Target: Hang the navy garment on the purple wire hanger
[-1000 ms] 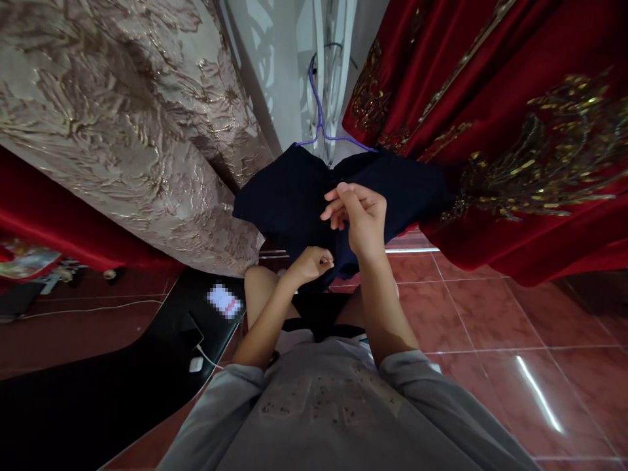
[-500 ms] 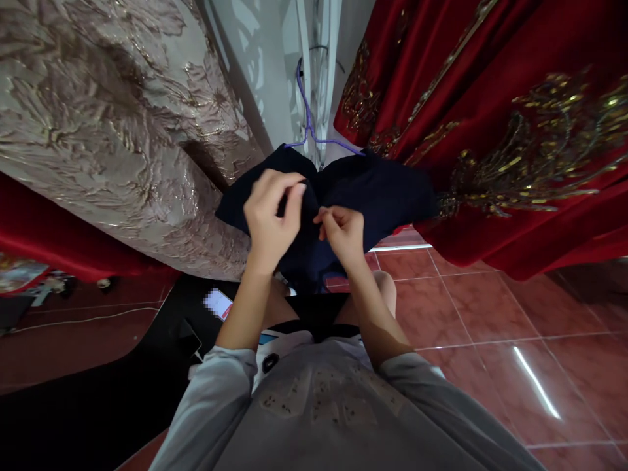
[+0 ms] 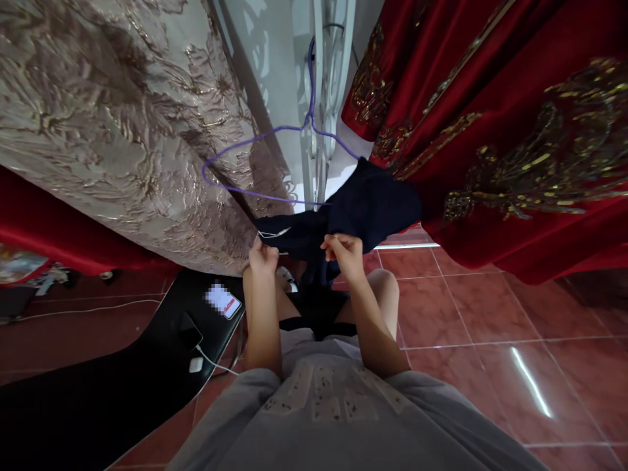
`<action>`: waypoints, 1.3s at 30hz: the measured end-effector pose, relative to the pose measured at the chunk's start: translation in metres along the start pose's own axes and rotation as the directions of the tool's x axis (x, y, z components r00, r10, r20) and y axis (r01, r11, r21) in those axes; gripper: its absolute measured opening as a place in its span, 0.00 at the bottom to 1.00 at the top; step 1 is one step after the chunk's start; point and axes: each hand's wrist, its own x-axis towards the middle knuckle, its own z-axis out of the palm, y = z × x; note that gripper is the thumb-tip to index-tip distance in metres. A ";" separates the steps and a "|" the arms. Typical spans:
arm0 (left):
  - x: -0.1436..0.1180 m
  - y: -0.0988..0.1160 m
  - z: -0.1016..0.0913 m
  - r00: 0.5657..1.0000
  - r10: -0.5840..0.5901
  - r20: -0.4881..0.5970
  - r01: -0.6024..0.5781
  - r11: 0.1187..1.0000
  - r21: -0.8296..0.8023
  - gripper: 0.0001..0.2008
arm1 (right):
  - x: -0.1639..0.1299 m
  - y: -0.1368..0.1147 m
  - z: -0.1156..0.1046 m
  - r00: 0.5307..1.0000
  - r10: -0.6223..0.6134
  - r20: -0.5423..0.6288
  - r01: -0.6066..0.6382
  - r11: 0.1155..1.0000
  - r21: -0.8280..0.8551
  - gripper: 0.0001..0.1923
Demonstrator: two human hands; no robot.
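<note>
A dark navy garment (image 3: 375, 199) hangs by one side from a purple wire hanger (image 3: 252, 139). The hanger's left arm is bare, and that side of the cloth sags below it, with a white strip along an edge. My left hand (image 3: 263, 256) is closed on the garment's lowered left edge, just above my knee. Pinched fingers of my right hand (image 3: 345, 252) hold the cloth near its middle. What lies inside the fingertips is partly hidden. The hanger's hook is on a white metal frame (image 3: 318, 78).
A beige embossed fabric (image 3: 147, 131) hangs close on the left. Red fabric with gold beadwork (image 3: 490, 144) hangs on the right. A black bench (image 3: 147, 366) at lower left bears a lit phone (image 3: 224, 301), a dark phone (image 3: 190, 331) and a white charger case (image 3: 195, 364).
My left hand has come down and drawn the garment's left side off the hanger, baring that arm. The right hand has moved slightly lower, still pinching the cloth.
</note>
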 end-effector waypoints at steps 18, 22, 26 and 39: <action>-0.079 0.019 0.013 0.660 0.065 0.749 -0.643 0.564 0.518 0.16 | 0.000 -0.054 0.012 0.834 -0.165 0.526 0.342 0.903 -0.260 0.10; -0.070 0.029 -0.036 0.570 -0.236 0.787 -0.671 0.420 0.612 0.09 | 0.034 -0.081 0.004 0.849 -0.465 0.249 0.519 0.822 -0.233 0.08; -0.066 0.061 -0.061 0.668 -0.229 0.708 -0.586 0.424 0.690 0.07 | 0.068 -0.058 0.000 0.885 -0.428 0.185 0.465 0.838 -0.285 0.13; -0.035 0.160 0.003 0.651 0.203 0.732 -0.746 -0.007 0.666 0.11 | 0.038 -0.069 -0.047 0.912 -0.410 -0.017 0.339 0.776 -0.532 0.22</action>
